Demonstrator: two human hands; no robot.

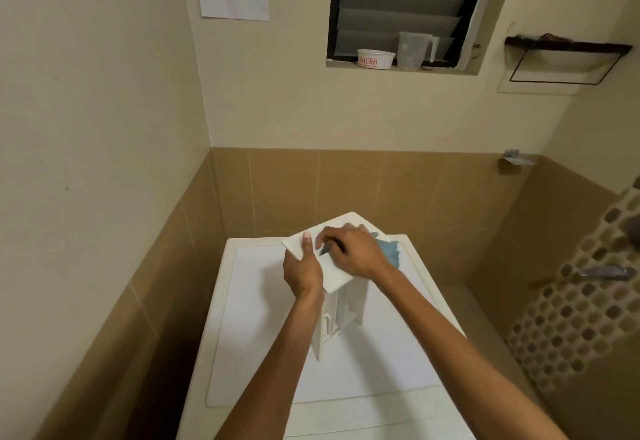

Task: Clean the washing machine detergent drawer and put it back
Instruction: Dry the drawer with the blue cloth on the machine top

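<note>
The white detergent drawer (341,315) stands on end above the white washing machine top (256,328), with its flat front panel (337,228) facing up. My left hand (302,268) grips the panel's left edge, thumb on top. My right hand (353,251) presses down on the panel and holds a small dark object whose kind I cannot tell. A blue cloth (389,252) lies just behind my right wrist, partly hidden by it.
Tan tiled walls close in on the left, back and right of the machine. A window sill high on the back wall holds a white tub (376,58) and a clear measuring jug (414,50). A tap handle (604,271) sticks out at the right.
</note>
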